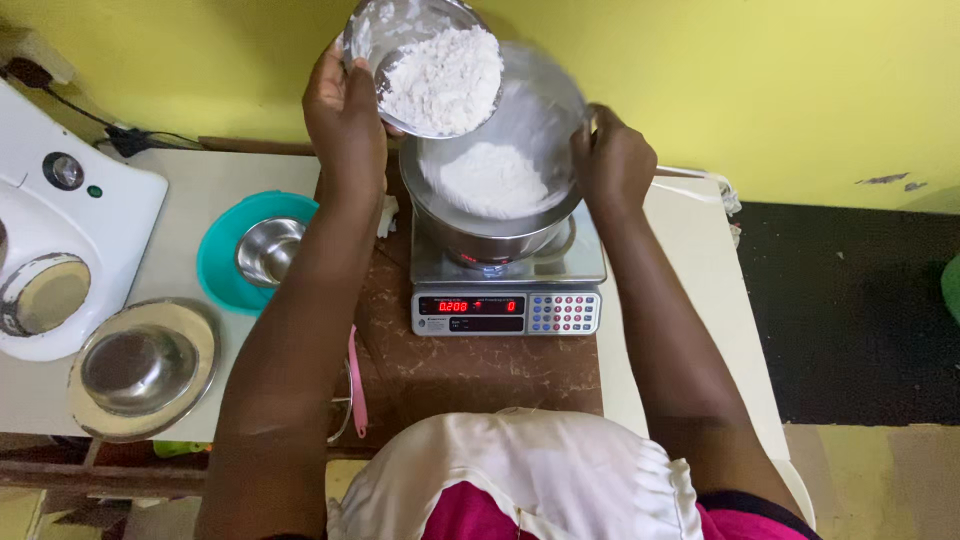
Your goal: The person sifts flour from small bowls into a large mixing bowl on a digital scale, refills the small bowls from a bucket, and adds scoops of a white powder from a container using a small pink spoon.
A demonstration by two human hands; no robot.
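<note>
Flour bowl (425, 60) tilted in my left hand (345, 115), fingers clamped on its rim, above the sieve (500, 150) on the scale (508, 300). Right hand (612, 160) grips the sieve's right edge. I'd pour slowly, keeping the stream centred.

White flour (443, 85) is filling a silver steel bowl (372, 30). A teal plate (222, 262) is lying by a brown mottled board (480, 372), and the wall (760, 80) is showing yellow.
</note>
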